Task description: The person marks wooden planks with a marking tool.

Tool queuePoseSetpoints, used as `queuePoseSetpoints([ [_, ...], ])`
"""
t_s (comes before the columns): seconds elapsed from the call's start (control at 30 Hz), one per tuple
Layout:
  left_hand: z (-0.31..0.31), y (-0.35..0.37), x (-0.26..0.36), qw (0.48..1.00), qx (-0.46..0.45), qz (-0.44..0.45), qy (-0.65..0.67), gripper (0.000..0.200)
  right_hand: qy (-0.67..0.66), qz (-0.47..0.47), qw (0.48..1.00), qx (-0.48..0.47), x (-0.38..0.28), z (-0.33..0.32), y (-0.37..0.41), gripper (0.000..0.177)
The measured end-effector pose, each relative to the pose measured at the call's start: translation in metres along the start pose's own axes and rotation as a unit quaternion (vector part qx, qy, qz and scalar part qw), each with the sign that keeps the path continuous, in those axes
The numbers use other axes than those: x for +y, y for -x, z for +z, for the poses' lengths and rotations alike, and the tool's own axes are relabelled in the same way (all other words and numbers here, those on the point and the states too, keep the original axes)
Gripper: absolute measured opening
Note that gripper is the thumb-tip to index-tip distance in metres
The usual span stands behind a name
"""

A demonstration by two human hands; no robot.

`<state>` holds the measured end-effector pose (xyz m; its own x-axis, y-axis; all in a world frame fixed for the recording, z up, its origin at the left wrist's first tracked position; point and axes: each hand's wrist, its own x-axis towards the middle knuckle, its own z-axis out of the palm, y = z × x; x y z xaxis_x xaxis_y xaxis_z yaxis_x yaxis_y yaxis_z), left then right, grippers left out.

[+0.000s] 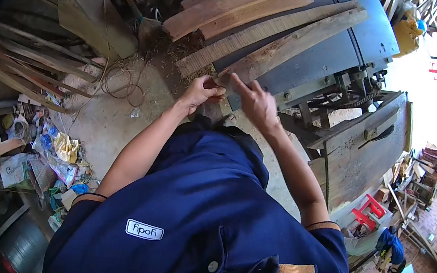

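Curved wooden pieces lie across a grey metal machine table (pixel 311 52) at the top. The nearest curved board (pixel 293 43) has its lower end between my hands. My left hand (pixel 200 92) is closed beside that end, thumb and fingers pinched together; what it grips is too small to make out. Just to the right, my right hand (pixel 257 104) has its index finger extended toward the board's end, the other fingers curled; whether it holds anything is hidden. A ridged curved board (pixel 254 38) lies beyond, with reddish-brown boards (pixel 230 10) behind it.
To the right stands a wooden panel (pixel 361 151) with a toothed blade (pixel 379 134). Cables (pixel 119 86) lie on the concrete floor (pixel 100 120). Long curved pieces (pixel 33 66) and bagged clutter (pixel 63 148) are at left; a red object (pixel 368 212) is at lower right.
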<state>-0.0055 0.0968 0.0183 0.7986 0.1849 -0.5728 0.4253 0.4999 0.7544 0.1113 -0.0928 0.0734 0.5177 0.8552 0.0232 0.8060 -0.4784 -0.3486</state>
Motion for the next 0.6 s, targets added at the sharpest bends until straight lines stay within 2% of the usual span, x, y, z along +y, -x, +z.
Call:
queuePoseSetpoints([
  [0.07,-0.002,0.003,-0.003,1.000,-0.019,0.001,0.018,0.040,-0.012,0.035,0.998,0.060,0.023,-0.003,-0.004,0.058],
  [0.1,-0.001,0.005,-0.005,1.000,-0.019,-0.001,0.019,0.040,-0.014,0.091,0.993,0.070,0.032,-0.011,-0.012,0.056],
  [0.13,0.000,0.004,-0.003,1.000,-0.018,-0.002,0.019,0.039,0.019,0.107,0.993,0.048,0.036,-0.017,-0.015,0.054],
  [0.2,0.001,0.006,0.001,1.000,-0.016,-0.001,0.018,0.039,-0.016,0.110,0.989,0.098,0.023,-0.006,-0.011,0.056],
  [0.23,0.002,0.007,0.002,1.000,-0.012,-0.011,0.012,0.038,-0.007,0.073,0.994,0.080,0.016,0.002,-0.006,0.061],
  [0.27,0.002,0.007,0.004,1.000,-0.005,-0.023,0.007,0.038,0.001,-0.010,0.998,0.069,0.008,0.012,0.002,0.064],
  [0.33,0.001,0.008,0.007,1.000,-0.010,-0.017,-0.006,0.038,0.006,-0.012,1.000,-0.020,-0.006,-0.001,0.006,0.059],
  [0.4,0.003,0.009,0.004,1.000,-0.013,-0.013,-0.012,0.038,-0.026,-0.007,1.000,0.000,0.008,-0.012,-0.001,0.060],
  [0.53,0.010,0.003,0.007,1.000,0.003,0.010,0.010,0.035,-0.038,0.086,0.996,0.013,-0.013,0.003,0.000,0.059],
  [0.6,0.012,0.010,0.013,1.000,0.007,0.017,0.004,0.034,-0.056,0.094,0.994,0.006,-0.015,0.004,-0.001,0.058],
])
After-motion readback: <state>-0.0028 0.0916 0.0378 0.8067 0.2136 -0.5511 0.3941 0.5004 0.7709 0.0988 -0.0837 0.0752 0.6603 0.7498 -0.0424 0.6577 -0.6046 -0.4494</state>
